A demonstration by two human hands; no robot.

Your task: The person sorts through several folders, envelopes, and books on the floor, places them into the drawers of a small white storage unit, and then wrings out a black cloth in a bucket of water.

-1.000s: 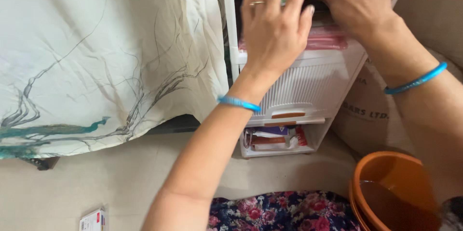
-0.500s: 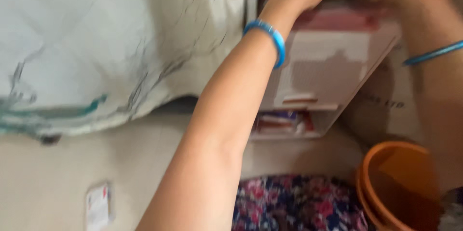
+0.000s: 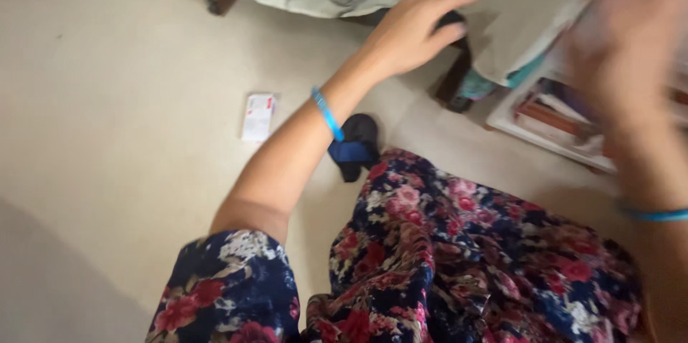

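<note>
Pale printed cloth [image 3: 502, 20], hanging off a frame at twelve o'clock, is lying nearest the left hand [image 3: 408, 35], which is spreading open, fingers extended, gripping nothing, its fingertips touching a small dark object [image 3: 450, 20] at the cloth's edge. The right hand [image 3: 623, 49], at two o'clock, is blurring too much to tell its opening or any hold. The cloth is looking light, soft and limp; a pinch at its loose hem should suit. A white packet [image 3: 258, 116] and a dark slipper [image 3: 355, 146] are lying on the beige floor [image 3: 107, 171] toward nine o'clock.
</note>
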